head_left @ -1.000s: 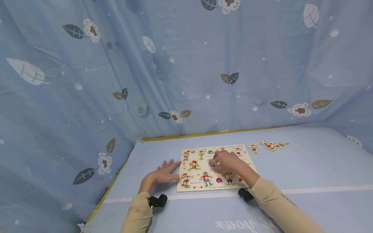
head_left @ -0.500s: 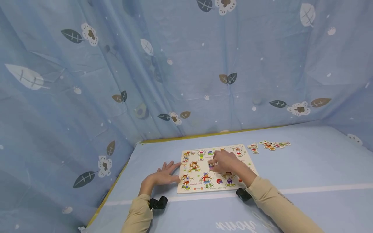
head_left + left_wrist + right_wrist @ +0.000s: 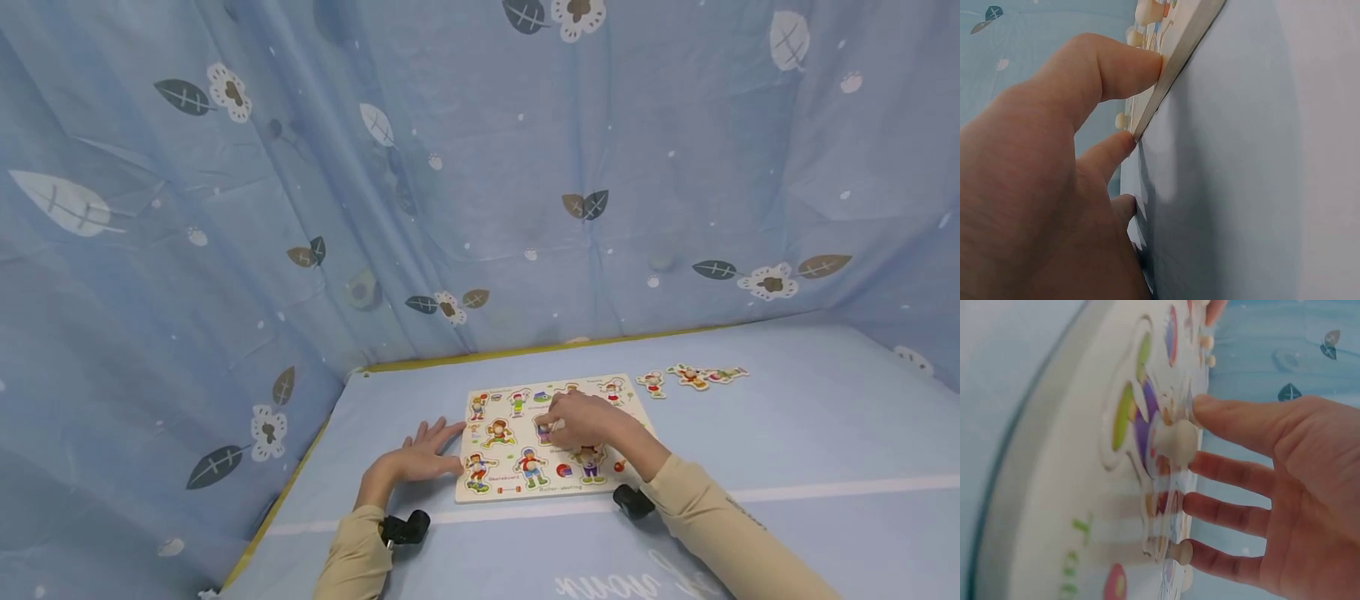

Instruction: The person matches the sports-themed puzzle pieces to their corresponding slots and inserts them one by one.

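A pale wooden puzzle board [image 3: 525, 492] lies on the light blue cloth, with knobbed sports-figure pieces in it. My right hand [image 3: 585, 419] reaches over its middle, thumb and finger at a small purple-and-blue figure piece [image 3: 543, 431], which they partly hide. In the right wrist view, other fingers [image 3: 1229, 512] of this hand reach down to the board beside a knob [image 3: 1180, 442]. At the board's left edge my left hand [image 3: 415, 457] is spread; its thumb and a fingertip touch the edge, as the left wrist view shows.
Several loose figure pieces [image 3: 688, 377] lie right of the board, some overlapping. A patterned blue curtain [image 3: 480, 208] hangs behind and to the left of the cloth-covered table [image 3: 787, 425]. Black wrist cameras [image 3: 406, 528] sit at both wrists.
My right hand stays at the same piece, its fingers shifting only slightly, and more of the piece shows. The left hand keeps its place at the edge; the head view shifts a little.
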`<state>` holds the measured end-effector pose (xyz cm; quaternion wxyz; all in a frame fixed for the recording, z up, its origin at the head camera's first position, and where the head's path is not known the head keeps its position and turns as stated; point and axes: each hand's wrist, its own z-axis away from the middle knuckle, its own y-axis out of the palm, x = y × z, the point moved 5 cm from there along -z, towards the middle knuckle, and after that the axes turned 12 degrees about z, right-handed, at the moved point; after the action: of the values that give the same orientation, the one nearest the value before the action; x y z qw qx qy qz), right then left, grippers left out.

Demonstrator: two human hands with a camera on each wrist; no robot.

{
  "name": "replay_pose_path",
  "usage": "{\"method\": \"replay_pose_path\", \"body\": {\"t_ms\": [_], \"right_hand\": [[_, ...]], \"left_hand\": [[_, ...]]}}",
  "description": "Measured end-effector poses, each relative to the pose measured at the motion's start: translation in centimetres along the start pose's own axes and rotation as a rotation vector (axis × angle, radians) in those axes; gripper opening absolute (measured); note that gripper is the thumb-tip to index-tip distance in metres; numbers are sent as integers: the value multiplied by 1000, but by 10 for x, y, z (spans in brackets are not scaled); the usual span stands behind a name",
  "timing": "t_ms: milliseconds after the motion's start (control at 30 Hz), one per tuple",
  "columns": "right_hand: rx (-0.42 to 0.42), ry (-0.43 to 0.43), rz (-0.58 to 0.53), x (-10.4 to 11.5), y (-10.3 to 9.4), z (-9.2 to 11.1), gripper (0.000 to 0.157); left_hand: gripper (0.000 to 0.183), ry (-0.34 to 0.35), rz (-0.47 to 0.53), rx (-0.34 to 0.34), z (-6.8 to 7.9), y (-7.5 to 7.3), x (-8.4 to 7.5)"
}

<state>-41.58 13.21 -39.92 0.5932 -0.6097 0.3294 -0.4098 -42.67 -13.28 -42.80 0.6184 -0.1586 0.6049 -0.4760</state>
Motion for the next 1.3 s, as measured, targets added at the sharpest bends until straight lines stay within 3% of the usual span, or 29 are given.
{"method": "replay_pose_path", "body": {"t_ms": [100, 367, 667, 967, 1300], "right_hand": [[4, -38, -42, -1, -2, 1, 36], [-90, -115, -118, -11, -16, 0, 30], [-178, -35, -132, -41, -41, 7, 30], [-249, 40, -219, -73, -57, 22, 31], [-397, 117, -216, -95, -99, 57, 35]], "left_hand": [[88, 1, 4, 2, 1, 0, 1], [86, 3, 3, 0, 2, 1, 4], [87, 4, 9, -2, 3, 0, 3], [87, -6, 1, -1, 1, 0, 3], [87, -11, 4, -4, -2, 1, 4]]}}
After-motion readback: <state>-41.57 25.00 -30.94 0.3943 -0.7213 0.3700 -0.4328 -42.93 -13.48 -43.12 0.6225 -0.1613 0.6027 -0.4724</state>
